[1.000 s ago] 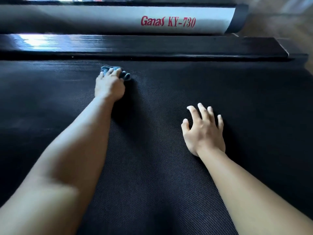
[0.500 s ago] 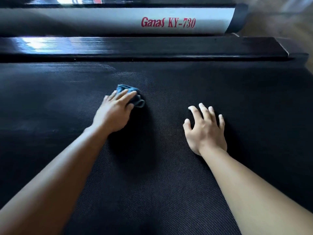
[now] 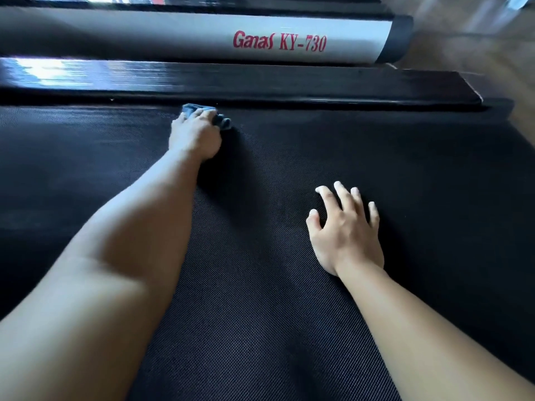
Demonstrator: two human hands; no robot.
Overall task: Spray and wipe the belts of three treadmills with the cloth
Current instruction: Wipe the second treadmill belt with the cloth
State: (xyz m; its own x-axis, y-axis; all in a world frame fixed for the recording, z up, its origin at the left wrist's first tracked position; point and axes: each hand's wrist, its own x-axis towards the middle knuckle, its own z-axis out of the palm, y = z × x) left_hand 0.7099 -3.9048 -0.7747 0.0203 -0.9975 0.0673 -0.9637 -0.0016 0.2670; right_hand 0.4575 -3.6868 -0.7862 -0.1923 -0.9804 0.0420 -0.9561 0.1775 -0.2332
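I am in the wiping step. My left hand (image 3: 195, 137) is bunched over the blue cloth (image 3: 191, 109), fingers curled down round it and pressing it onto the belt (image 3: 260, 285). The cloth sits under my fingertips with a fold poking out just right of my knuckles. It lies at the far edge of the belt, just short of the glossy black side rail (image 3: 275, 82) beyond my grip.

My right hand (image 3: 347, 235) holds nothing. Its fingers are spread and straight, planted flat on the belt, nearer to me than the cloth and well to its right, bracing me.

Past the rail, farther from my grip, lies a silver bar (image 3: 159, 39) lettered Ganas KY-730, which I take to be the next treadmill. No spray bottle is in view. The belt is dark and the light poor, so I cannot tell which stretches are wet or wiped.

With my arm stretched out to the rail, I judge the next move to be a pull of the cloth toward me or a sweep along the edge. It needs firm downward pressure so the bunched cloth does not roll out from under my fingers.
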